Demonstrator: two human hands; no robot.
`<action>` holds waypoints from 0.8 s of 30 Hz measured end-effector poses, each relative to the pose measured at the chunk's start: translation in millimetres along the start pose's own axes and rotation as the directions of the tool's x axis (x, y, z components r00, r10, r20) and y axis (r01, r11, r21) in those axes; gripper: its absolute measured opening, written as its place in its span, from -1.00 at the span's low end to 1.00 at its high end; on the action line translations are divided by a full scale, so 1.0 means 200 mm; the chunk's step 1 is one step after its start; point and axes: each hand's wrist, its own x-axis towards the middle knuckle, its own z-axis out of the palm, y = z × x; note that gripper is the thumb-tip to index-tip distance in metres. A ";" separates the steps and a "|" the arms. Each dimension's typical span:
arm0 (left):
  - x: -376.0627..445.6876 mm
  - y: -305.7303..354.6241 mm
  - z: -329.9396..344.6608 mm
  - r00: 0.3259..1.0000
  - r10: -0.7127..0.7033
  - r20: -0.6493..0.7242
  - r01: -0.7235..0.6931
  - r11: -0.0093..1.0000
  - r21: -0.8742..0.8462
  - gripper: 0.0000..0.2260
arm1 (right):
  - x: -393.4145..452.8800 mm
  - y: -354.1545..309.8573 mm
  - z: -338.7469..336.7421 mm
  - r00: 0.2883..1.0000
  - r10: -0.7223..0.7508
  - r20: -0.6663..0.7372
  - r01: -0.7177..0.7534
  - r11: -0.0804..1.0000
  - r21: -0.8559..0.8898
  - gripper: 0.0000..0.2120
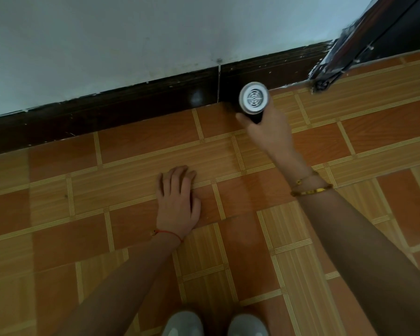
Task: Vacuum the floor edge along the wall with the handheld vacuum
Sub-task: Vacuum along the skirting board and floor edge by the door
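The handheld vacuum (254, 99) is a dark cylinder with a round white vented end cap that faces me. My right hand (267, 129) is closed around its body and points it down at the line where the orange tiled floor (143, 146) meets the dark brown baseboard (131, 105). Its nozzle end is hidden behind the body. My left hand (178, 202) lies flat on the floor, palm down, fingers together, well left of and nearer to me than the vacuum. It holds nothing.
A pale wall (131, 40) rises above the baseboard. A dark door frame with scuffed paint (349, 44) stands at the upper right corner. Two grey shoes (216, 323) show at the bottom edge.
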 end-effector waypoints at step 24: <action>-0.02 -0.09 -0.18 0.989 -0.146 -0.028 0.133 0.953 -0.273 -0.81 | -0.42 -0.15 -0.03 0.819 0.300 0.489 -0.572 0.497 0.653 -0.73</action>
